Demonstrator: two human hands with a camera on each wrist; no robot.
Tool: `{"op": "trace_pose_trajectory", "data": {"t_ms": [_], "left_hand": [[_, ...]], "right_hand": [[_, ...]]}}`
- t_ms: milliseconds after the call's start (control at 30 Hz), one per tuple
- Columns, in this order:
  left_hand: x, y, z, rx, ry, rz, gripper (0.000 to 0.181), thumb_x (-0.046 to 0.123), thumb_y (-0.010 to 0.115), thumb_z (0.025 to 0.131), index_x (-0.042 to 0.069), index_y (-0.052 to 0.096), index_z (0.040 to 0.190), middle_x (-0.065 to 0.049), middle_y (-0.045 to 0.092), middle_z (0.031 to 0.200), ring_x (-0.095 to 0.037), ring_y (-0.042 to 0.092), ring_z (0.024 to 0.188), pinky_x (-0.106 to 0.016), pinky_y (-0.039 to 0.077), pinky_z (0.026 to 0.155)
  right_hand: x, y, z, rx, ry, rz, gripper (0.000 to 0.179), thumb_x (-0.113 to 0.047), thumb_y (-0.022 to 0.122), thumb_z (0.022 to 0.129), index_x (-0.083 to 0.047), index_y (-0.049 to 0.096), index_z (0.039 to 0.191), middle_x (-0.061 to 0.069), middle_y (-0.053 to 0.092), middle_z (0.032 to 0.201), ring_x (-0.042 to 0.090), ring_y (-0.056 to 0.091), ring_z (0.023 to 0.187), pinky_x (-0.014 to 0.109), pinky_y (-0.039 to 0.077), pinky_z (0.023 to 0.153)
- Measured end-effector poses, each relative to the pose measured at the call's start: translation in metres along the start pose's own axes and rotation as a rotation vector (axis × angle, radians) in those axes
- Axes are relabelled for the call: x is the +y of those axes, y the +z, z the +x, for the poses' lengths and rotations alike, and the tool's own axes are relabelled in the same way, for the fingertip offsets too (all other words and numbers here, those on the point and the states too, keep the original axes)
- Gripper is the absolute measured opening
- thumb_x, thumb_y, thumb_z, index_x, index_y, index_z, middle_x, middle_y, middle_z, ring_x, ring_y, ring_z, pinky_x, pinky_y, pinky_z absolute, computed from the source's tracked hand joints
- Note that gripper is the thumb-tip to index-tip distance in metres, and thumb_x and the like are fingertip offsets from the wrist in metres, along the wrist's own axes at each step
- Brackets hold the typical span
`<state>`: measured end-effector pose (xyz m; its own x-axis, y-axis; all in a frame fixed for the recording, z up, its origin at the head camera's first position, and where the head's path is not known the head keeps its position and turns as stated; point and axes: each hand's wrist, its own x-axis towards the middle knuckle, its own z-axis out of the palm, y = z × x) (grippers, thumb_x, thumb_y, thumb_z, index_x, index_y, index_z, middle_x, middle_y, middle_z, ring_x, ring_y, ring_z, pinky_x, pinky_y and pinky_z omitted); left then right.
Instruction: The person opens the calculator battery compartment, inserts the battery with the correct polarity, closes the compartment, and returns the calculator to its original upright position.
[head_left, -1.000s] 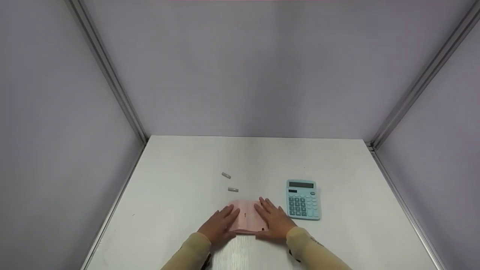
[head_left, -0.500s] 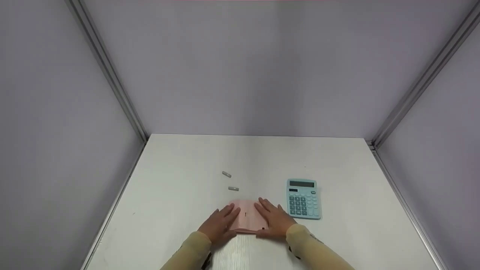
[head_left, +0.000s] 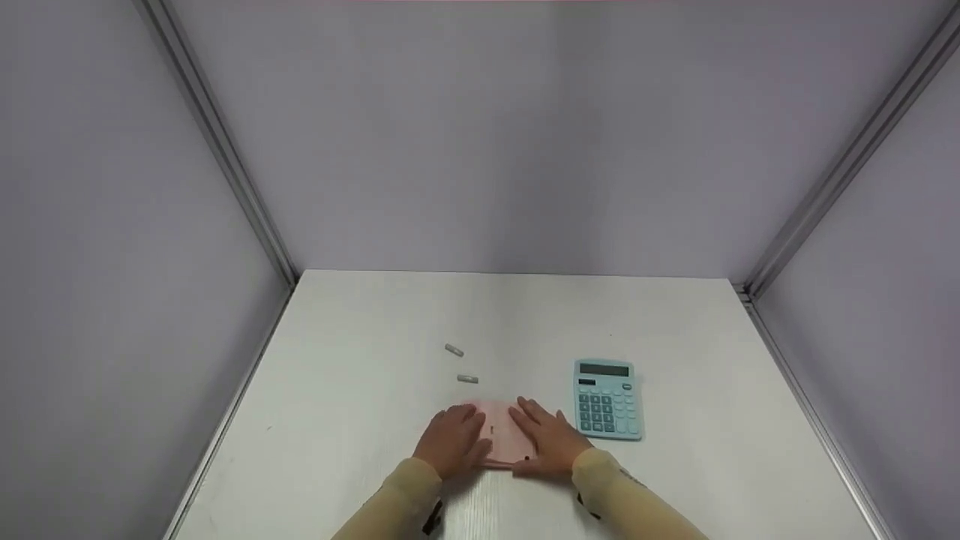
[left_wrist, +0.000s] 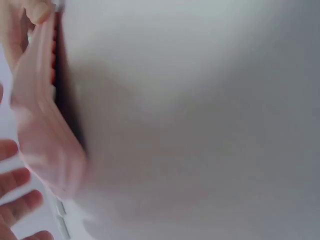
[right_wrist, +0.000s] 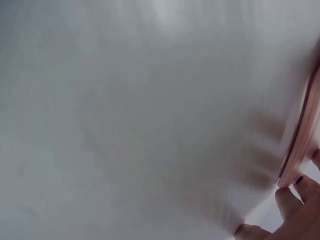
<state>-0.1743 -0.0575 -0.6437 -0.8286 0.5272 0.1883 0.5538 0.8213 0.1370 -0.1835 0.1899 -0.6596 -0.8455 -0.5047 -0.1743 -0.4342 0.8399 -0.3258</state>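
Note:
A pink, book-like item [head_left: 502, 442], its exact kind unclear, lies opened out near the front of the white table. My left hand [head_left: 451, 442] is over its left side, thumb towards the near edge. In the left wrist view the pink item [left_wrist: 42, 110] bends, with a row of reddish bumps under its edge; my left fingertips [left_wrist: 22, 185] are spread beside it. Across its right side rests my right hand [head_left: 553, 444], fingers extended, thumb by the near edge. The right wrist view catches several layers at the pink edge [right_wrist: 300, 140] beside my right fingers [right_wrist: 300, 200].
A light blue calculator [head_left: 607, 397] lies just right of my right hand. Beyond the pink item are two small grey cylinders, a farther one [head_left: 454, 350] and a nearer one [head_left: 467, 379]. Grey walls [head_left: 480, 135] close in the table [head_left: 360, 337] at the back and sides.
My left hand has shifted right and inward over the pink item, covering more of its left side, with its fingers more bent. My right hand stays in place.

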Motion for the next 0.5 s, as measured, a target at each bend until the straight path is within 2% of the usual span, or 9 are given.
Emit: {"op": "trace_pose_trajectory", "data": {"t_ms": [100,200,333,500], "left_hand": [[0.007,0.001,0.008,0.070,-0.042,-0.006,0.026,0.037,0.059,0.093,0.012,0.067,0.099,-0.004,0.063,0.097,-0.021,0.059,0.088,-0.040,0.053,0.080],[0.014,0.000,0.014,0.074,-0.130,-0.032,0.023,0.035,0.061,0.092,0.013,0.065,0.087,-0.002,0.061,0.085,-0.020,0.057,0.077,-0.039,0.052,0.074],[0.021,0.001,0.020,0.064,-0.223,-0.038,0.025,0.036,0.064,0.090,0.011,0.065,0.090,-0.005,0.062,0.085,-0.023,0.059,0.078,-0.040,0.053,0.077],[0.026,0.003,0.024,0.082,-0.270,-0.010,0.031,0.037,0.067,0.088,0.008,0.066,0.095,-0.008,0.065,0.088,-0.026,0.062,0.080,-0.043,0.053,0.080]], "right_hand": [[0.000,0.000,-0.001,-0.002,-0.010,-0.007,0.106,-0.082,0.054,0.070,-0.031,0.016,0.155,-0.008,0.007,0.161,0.018,0.011,0.147,0.056,0.021,0.113],[0.000,-0.001,-0.001,-0.004,-0.011,-0.005,0.106,-0.082,0.055,0.071,-0.030,0.016,0.155,-0.007,0.007,0.161,0.019,0.011,0.147,0.057,0.020,0.113],[-0.002,-0.003,-0.001,-0.007,-0.004,-0.003,0.106,-0.082,0.055,0.071,-0.030,0.017,0.155,-0.007,0.008,0.161,0.019,0.011,0.147,0.057,0.019,0.114],[-0.002,-0.002,-0.001,-0.002,-0.004,-0.010,0.106,-0.082,0.054,0.071,-0.030,0.017,0.155,-0.007,0.008,0.161,0.019,0.012,0.146,0.057,0.020,0.114]]}}
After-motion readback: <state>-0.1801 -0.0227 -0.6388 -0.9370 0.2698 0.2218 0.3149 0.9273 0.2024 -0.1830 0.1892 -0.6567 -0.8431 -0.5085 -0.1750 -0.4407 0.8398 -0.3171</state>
